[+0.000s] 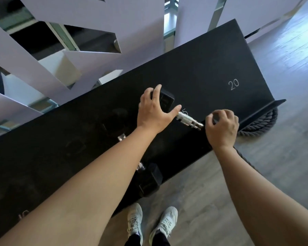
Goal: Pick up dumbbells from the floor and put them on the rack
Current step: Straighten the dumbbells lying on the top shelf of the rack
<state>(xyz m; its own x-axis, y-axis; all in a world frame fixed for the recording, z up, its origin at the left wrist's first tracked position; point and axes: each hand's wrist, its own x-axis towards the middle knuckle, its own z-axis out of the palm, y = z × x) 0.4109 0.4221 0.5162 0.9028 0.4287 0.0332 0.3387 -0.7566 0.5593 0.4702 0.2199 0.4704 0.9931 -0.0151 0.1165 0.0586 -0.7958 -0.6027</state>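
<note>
Both forearms reach over the rack (203, 64). Left hand (154, 112) rests spread on the dumbbell (189, 119)'s far head; right hand (221, 127), fingers curled, covers its near end. Best nudge it square before letting go.

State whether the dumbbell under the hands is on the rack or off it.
On the rack. The dumbbell lies flat on the black rack, left hand and right hand at its ends.

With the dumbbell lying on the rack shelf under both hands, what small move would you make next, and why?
Probably lift both hands clear: the dumbbell already lies on the rack, the left hand spread over its far head and the right hand curled at the near end.
</note>
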